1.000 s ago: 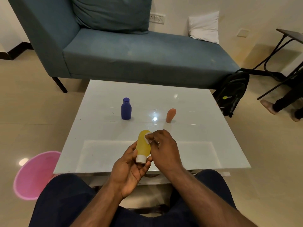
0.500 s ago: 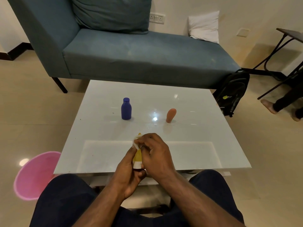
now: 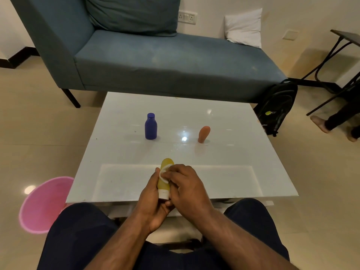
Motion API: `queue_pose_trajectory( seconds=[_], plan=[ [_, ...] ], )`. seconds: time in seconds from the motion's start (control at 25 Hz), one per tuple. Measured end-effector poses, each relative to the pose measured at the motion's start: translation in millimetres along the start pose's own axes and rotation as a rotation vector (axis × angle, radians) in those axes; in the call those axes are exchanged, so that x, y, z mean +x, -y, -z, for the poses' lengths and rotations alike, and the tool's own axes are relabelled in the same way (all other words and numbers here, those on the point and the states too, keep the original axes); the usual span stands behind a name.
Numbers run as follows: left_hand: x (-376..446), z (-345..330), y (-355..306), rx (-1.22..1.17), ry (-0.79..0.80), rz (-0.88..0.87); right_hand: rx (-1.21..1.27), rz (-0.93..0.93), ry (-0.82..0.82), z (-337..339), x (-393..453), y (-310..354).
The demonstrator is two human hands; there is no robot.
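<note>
**Desk:** What sits at the centre of the frame?

**Photographer:** A seated person in dark trousers holds a yellow soft-plastic tube bottle with a white cap point(image 3: 163, 185) upright, cap downward; it hangs in the air over the near edge of a glossy white low surface point(image 3: 224, 152), touched only by the two hands.

**Desk:** And the grip on each side?

**Photographer:** The left hand point(image 3: 152, 199) has its grip wrapped round the bottle's lower half from the left, fingers curled behind it, thumb up along its side; the right hand point(image 3: 187, 190) has its grip drawn together on a small round white pad point(image 3: 164, 170), fingertips pressing that pad against the bottle's upper front, just below the rounded top.

**Desk:** What else stands on the surface?

**Photographer:** Two things, well apart from the hands and from each other; a dark blue plastic bottle with a matching cap point(image 3: 150, 127) stands upright left of centre; a peach-coloured tube point(image 3: 203, 134) stands on its narrow end to the right, leaning a little; the glare of a light lies between them.

**Desk:** And the room around it?

**Photographer:** A pink plastic tub point(image 3: 42, 203) sits on the tiled floor left of the surface; a blue-grey upholstered chaise point(image 3: 175, 61) runs beyond it, with a white pillow point(image 3: 244, 28) at its far end; a black backpack point(image 3: 276, 108) leans at the chaise's right end; a second person's bare foot point(image 3: 319, 124) shows near the right edge.
</note>
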State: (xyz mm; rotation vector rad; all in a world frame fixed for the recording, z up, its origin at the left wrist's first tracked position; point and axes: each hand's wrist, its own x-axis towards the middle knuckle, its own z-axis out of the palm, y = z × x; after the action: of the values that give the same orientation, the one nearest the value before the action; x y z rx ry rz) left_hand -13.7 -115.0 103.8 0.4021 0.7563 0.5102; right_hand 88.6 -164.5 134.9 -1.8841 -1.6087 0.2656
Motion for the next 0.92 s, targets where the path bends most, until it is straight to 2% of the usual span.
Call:
queue_pose_trajectory(
  seconds=[0.2, 0.44, 0.64, 0.8, 0.92],
  plan=[
    [2, 0, 0, 0.026, -0.058, 0.001, 0.029, -0.152, -0.032, 5, 33, -11],
    [-1, 0, -2, -0.067, 0.006, 0.025, -0.100, 0.063, 0.083, 3, -4, 8],
    [2, 4, 3, 0.082, -0.039, 0.037, -0.083, -0.105, 0.026, 9, 34, -9],
    [2, 5, 3, 0.179, -0.073, -0.018, -0.220, 0.058, 0.152, 6, 18, 5],
    [4, 6, 5, 0.210, -0.079, -0.039, -0.222, 0.012, 0.095, 9, 33, -10]
  ],
)
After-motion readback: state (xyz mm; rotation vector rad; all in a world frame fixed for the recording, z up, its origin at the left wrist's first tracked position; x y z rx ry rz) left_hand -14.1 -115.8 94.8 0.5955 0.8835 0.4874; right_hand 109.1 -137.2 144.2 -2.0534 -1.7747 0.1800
